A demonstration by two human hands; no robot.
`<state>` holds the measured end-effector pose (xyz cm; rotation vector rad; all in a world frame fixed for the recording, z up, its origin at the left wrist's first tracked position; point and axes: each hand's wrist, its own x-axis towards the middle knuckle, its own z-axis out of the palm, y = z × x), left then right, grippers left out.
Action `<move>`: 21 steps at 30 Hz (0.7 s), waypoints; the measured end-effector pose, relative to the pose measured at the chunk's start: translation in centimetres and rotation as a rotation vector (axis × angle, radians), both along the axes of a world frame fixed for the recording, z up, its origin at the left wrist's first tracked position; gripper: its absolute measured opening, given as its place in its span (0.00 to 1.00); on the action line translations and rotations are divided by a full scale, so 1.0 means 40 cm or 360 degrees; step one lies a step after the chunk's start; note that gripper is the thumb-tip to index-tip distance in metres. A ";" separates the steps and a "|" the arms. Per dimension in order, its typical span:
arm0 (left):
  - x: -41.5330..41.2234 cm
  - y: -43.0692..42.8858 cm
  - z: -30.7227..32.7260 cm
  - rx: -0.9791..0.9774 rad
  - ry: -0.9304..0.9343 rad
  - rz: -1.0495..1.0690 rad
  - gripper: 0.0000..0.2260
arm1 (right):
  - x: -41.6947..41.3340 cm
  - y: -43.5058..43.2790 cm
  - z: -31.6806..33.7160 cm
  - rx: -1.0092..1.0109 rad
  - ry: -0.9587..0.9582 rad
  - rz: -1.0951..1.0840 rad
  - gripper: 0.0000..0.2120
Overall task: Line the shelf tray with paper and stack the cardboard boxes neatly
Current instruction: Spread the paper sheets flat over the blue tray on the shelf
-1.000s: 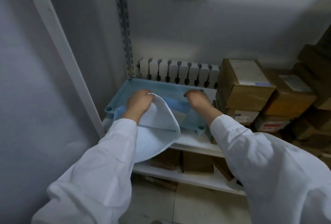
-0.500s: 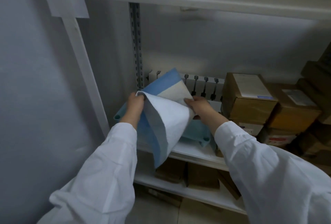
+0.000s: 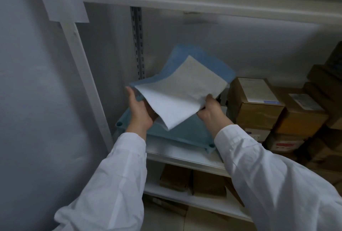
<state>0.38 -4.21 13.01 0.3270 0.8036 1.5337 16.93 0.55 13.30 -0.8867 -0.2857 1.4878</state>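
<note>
Fingers [image 3: 130, 94] of the left hand [image 3: 140, 110] and right hand [image 3: 210, 109] pinch the paper [image 3: 185, 90] by its near side edges, held over the blue tray [image 3: 185, 134] on the shelf [image 3: 177, 155], left of the cardboard boxes [image 3: 255, 106]; light and floppy, it seems best gripped at opposite edges

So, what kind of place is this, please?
Probably a storeroom, perhaps in a laboratory or clinic: white metal shelves with a slotted upright, stacked labelled cardboard boxes, and white coat sleeves handling blue-backed paper.
</note>
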 end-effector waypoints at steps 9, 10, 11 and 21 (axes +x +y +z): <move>0.019 0.018 -0.003 -0.0137 0.0435 0.0032 0.16 | -0.009 -0.034 -0.015 -0.0034 -0.0292 0.0396 0.18; 0.019 0.022 -0.002 -0.0152 0.0337 0.0068 0.16 | -0.008 -0.033 -0.017 -0.0035 -0.0235 0.0379 0.16; 0.021 0.026 -0.002 -0.0166 0.0249 0.0113 0.17 | -0.008 -0.032 -0.017 -0.0011 -0.0149 0.0374 0.12; 0.072 0.038 0.063 -0.0260 0.0218 0.0325 0.10 | -0.041 -0.072 -0.051 0.0140 -0.1959 0.1343 0.58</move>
